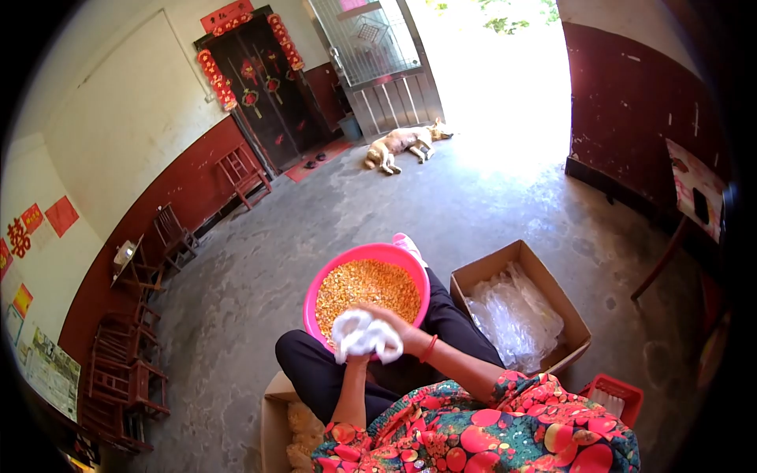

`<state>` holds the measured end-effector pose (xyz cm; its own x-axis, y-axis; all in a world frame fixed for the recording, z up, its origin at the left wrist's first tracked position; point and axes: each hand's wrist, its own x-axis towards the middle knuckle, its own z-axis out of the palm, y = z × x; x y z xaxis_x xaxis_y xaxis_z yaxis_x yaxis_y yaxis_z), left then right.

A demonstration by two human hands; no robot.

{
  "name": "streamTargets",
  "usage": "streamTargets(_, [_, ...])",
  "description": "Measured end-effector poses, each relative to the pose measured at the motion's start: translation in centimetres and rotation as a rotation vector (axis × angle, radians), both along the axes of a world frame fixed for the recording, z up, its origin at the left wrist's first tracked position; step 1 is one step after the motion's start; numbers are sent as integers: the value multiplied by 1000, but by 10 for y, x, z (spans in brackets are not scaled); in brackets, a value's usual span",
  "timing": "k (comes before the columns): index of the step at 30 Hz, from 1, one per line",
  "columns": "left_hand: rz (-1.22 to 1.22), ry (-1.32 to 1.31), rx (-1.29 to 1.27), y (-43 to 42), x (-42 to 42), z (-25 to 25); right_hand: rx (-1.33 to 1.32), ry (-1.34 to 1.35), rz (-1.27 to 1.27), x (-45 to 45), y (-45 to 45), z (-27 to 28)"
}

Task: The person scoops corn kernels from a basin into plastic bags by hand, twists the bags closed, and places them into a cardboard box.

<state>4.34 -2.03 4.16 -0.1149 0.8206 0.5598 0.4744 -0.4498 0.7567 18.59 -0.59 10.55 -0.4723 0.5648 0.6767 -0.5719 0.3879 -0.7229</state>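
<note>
A bright pink basin (310,303) full of loose yellow-orange corn kernels (367,285) sits between my legs. Over its near rim, both hands meet at a bunched white cloth (364,333), which may be a glove; its exact kind is unclear. My left hand (359,351) comes up from below and is mostly covered by the cloth, so its fingers are hidden. From the right, my right hand (392,323), with a red band at the wrist, lies across the top of the cloth and grips it.
To the right stands an open cardboard box (569,335) holding clear plastic bags (516,315); a red basket (627,394) is behind it. Another box (272,422) is at my left. A dog (404,147) lies by the open door. Wooden chairs (130,382) line the left wall.
</note>
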Motion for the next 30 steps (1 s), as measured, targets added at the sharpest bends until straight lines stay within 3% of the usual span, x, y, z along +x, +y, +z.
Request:
streamTargets(4, [108,301,-7,33,-29,-47,-254,44,-256,24,19,19])
streamTargets(6, [218,603,80,29,-22,-51,-148,-51,-461,33,30,5])
streamTargets(8, [209,594,-17,14,-3,-32,-25,-357,-732,51,29,9])
streamTargets(11, [209,636,-137,-2,17,-3,-79,-390,-904,67,39,-14])
streamTargets(14, [256,701,-167,-5,22,-6,-93,-643,-943,88,39,-53])
streamTargets(16, [297,669,-119,1,17,-24,-17,-824,-858,96,42,-106])
streamTargets(18, [306,675,-116,-6,23,-12,-428,-1265,-423,102,16,-81])
streamTargets(20, [132,632,115,-10,28,-1,-665,-1103,-54,100,-2,-84])
streamTargets(22, [14,613,-7,-19,37,7,-838,-805,223,99,-18,-78])
streamTargets(25, [-174,464,34,-24,42,2,-931,-490,637,84,-23,-86])
streamTargets(28, [-54,496,-6,-25,43,-4,-841,-436,530,79,-38,-67])
streamTargets(30, [-40,436,51,-21,44,-10,-1489,-134,571,76,-34,-66])
